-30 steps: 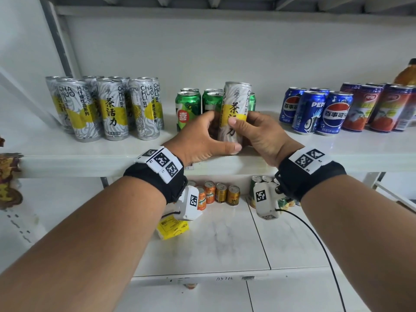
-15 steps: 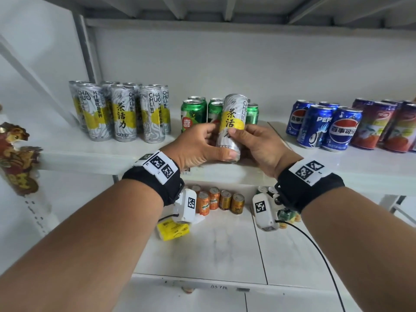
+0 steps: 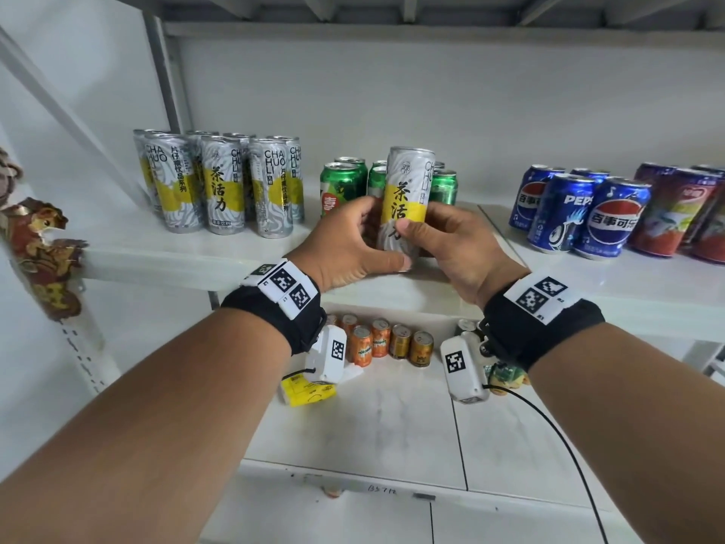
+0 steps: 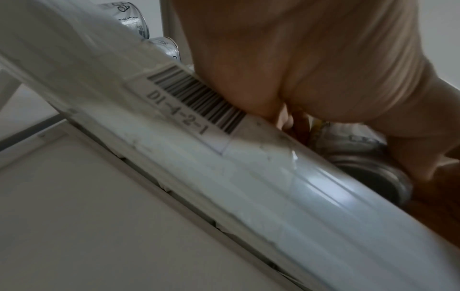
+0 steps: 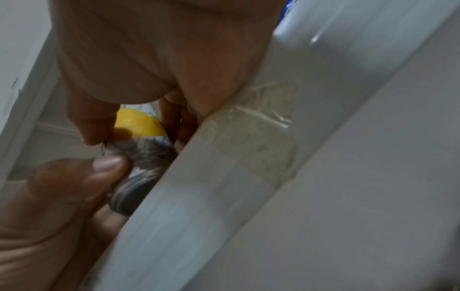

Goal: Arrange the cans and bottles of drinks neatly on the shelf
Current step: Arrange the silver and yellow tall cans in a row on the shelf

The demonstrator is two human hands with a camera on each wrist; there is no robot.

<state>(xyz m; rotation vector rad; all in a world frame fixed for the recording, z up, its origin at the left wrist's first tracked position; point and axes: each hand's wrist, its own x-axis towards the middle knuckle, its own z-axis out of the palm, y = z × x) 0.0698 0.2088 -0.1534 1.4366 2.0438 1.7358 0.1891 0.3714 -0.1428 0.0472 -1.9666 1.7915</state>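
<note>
Tall silver and yellow can held upright between both hands, just above the front part of the shelf, in front of the green cans. Left hand curled round the lower left side of this can, thumb lying across its bottom edge, fingers behind it. Right hand curled round the right side, thumb pressed on the yellow band of the label, other fingers hidden behind the can. In the left wrist view, only the palm and the grey base of the can over the shelf edge, next to a barcode label; in the right wrist view, a bit of the yellow band between thumb and fingers.

On the same shelf, to the left, a group of the same silver and yellow cans, standing upright close together. To the right, blue Pepsi cans, then red cans touching them. On the lower shelf, small orange cans in a row near the back, and a yellow package
</note>
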